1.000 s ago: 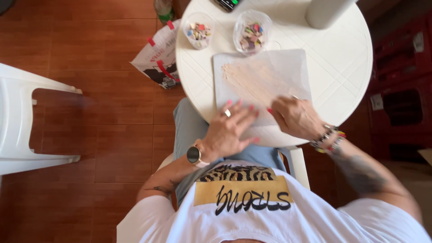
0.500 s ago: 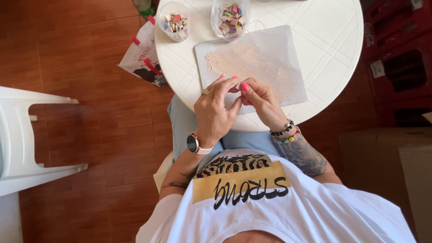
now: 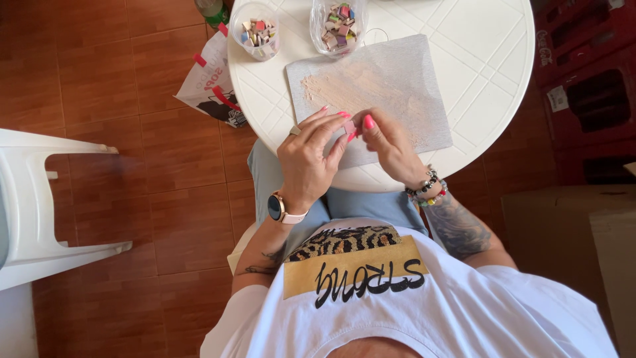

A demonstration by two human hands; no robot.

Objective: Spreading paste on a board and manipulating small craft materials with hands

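Note:
Both my hands meet over the near edge of a grey sheet [image 3: 391,79] that lies on a round white table [image 3: 477,40]. A pale sandy smear covers the sheet's middle. My left hand [image 3: 308,159], with a ring and a watch on the wrist, and my right hand [image 3: 387,142], with bead bracelets, pinch a small pink square tile [image 3: 349,126] between their fingertips. The tile is held just above the sheet.
Two clear cups of small coloured tiles stand at the table's far side, one on the left [image 3: 257,30], one in the middle [image 3: 339,23]. A printed bag [image 3: 212,83] lies on the brown tiled floor. A white plastic chair [image 3: 40,199] stands left; red crates [image 3: 586,86] and a cardboard box [image 3: 583,245] stand right.
My hands have lifted off the sheet and come together, fingertips closing on the small pink tile. The camera view has shifted, so the table sits higher and more to the right.

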